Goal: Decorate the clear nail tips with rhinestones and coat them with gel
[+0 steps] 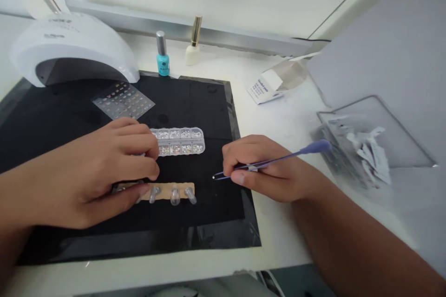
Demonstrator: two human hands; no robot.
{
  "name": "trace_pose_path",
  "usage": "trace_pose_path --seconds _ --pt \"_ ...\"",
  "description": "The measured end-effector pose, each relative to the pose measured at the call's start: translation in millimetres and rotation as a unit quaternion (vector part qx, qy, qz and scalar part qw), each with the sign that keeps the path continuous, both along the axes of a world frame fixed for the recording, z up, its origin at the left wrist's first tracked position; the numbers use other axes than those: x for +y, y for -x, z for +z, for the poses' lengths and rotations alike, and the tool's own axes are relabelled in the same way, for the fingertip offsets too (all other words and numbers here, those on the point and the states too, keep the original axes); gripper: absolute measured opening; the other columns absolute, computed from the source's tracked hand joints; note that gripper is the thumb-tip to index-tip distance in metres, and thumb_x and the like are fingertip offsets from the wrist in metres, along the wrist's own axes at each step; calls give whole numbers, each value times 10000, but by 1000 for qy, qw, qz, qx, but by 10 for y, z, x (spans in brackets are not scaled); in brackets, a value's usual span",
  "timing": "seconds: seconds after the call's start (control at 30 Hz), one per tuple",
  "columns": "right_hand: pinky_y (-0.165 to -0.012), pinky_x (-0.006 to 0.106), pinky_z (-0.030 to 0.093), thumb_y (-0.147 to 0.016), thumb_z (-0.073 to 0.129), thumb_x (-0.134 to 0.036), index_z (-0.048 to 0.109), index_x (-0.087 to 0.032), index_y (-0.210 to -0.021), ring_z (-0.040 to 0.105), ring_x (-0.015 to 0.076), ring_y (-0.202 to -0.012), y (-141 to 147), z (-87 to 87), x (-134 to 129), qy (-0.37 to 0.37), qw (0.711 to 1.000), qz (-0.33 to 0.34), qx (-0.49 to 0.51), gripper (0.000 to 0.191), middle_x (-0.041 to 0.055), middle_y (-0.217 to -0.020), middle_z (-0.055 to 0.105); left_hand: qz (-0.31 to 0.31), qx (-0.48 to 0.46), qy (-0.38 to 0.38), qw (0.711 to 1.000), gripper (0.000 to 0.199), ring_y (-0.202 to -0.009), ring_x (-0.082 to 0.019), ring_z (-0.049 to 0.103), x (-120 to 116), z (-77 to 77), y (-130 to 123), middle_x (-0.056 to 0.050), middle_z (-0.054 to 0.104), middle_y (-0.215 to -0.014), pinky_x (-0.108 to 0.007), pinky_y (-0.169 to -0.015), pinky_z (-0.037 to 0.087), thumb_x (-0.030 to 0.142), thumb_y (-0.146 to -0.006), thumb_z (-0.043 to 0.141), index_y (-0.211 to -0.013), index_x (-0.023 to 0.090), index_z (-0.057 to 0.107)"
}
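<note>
My right hand [261, 167] holds blue-purple tweezers [315, 146] between thumb and fingers. At their tips, above the black mat, is a tiny white bead or gem [213, 177]. My left hand [118, 167] is bent over the left part of a tan strip [163, 193] that carries several clear nail tips [174, 195]. Its thumb lies over the strip, and a gap shows between thumb and forefinger. Behind those fingers lies a clear compartment case [183, 141] of small shiny stones, its left end hidden by the hand.
A white nail lamp [80, 46] stands at the back left, with a sticker sheet [123, 101] before it. Turquoise [162, 62] and cream [192, 53] polish bottles stand behind the black mat [216, 218]. An alcohol pad box [268, 86] and a wire-rimmed holder [400, 127] with packets are right.
</note>
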State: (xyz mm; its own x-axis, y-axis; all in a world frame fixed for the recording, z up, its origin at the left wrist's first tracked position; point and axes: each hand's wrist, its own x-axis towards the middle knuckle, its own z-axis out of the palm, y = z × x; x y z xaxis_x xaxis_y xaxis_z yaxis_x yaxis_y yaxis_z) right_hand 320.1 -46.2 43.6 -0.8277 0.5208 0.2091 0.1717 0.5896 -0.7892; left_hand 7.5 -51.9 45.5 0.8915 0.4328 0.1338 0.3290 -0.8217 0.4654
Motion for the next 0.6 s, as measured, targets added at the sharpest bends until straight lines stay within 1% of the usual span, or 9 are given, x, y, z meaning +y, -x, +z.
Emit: trace_pose_path --seconds 0.17,0.37,0.6 --pt "-642 218 409 -1026 501 -207 611 -138 -843 514 91 -658 -15 15 33 8 1000 10 -24 224 3 -735 575 43 5 -11 999 229 -857 -185 493 56 18 67 -19 593 -917 -355 -852 336 81 -991 449 -902 197 626" --pt "-638 231 408 -1028 506 -244 616 -133 -811 512 99 -645 -18 11 22 2 999 15 -36 267 15 -724 586 46 -12 -23 999 214 -883 -180 510 84 -7 103 -15 609 -954 -351 -877 345 91 -989 472 -964 202 653" --pt "-658 242 422 -1032 498 -236 602 -145 -818 531 112 -668 1 -12 17 -25 998 20 -46 255 20 -739 599 64 11 -27 998 230 -883 -189 510 67 3 98 -27 628 -951 -362 -857 360 131 -999 469 -944 212 676"
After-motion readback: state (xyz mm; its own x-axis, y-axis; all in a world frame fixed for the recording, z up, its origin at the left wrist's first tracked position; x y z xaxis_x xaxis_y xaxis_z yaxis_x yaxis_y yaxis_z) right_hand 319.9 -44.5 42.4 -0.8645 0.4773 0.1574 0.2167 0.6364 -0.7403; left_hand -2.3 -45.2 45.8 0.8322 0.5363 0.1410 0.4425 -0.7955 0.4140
